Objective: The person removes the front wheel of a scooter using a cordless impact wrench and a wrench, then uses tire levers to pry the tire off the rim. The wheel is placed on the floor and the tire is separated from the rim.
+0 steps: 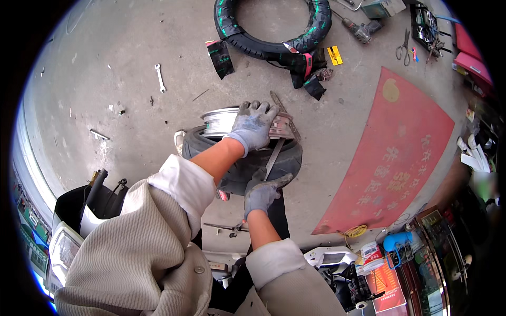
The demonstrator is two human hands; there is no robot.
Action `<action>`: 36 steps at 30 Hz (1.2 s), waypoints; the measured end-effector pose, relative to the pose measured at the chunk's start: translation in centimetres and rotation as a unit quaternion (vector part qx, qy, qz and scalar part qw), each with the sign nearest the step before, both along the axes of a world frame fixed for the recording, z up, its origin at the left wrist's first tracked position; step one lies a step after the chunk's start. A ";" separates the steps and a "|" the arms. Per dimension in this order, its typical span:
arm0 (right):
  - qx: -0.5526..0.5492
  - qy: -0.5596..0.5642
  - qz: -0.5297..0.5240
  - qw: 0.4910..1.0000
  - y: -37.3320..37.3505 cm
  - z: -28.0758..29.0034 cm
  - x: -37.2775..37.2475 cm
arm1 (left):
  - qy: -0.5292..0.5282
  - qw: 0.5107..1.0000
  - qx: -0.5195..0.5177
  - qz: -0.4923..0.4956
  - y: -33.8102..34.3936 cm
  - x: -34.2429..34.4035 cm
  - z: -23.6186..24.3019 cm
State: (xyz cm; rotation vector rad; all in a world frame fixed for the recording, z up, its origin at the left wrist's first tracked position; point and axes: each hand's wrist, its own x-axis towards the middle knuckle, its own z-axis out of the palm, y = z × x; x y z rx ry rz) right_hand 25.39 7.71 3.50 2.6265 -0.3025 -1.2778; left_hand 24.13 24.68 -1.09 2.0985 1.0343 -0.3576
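Observation:
Before me a silver wheel rim [215, 124] sits partly out of a black tyre [232, 171]. My left hand [253, 127], in a grey-blue work glove, lies over the rim with its fingers bent over the far edge. My gloved right hand [262, 196], nearer to me, is closed round the lower end of a flat metal tyre lever [274, 159], its thumb pointing right. The lever's upper end reaches up between tyre and rim. A second flat metal bar [287, 117] leans at the rim's right side. My left hand hides the middle of the rim.
Beyond the wheel lies another tyre [247, 45], partly wrapped in plastic. A spanner [160, 78], a drill [359, 29] and scissors [404, 48] are on the concrete floor. A red mat [387, 152] spreads at the right, a yellow cable coil [356, 230] by its near edge.

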 end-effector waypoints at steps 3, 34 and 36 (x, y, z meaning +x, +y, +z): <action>0.043 0.139 -0.027 0.989 4.1 2.9 5.9 | 0.026 0.999 -0.002 0.020 -0.4 -0.2 0.3; 0.243 -0.002 0.146 0.959 -4.7 4.2 7.4 | -0.122 0.925 0.138 0.333 2.2 -16.2 8.5; 0.238 0.007 0.259 0.936 -5.3 3.1 10.4 | -0.021 0.930 0.198 0.310 2.8 -17.8 8.7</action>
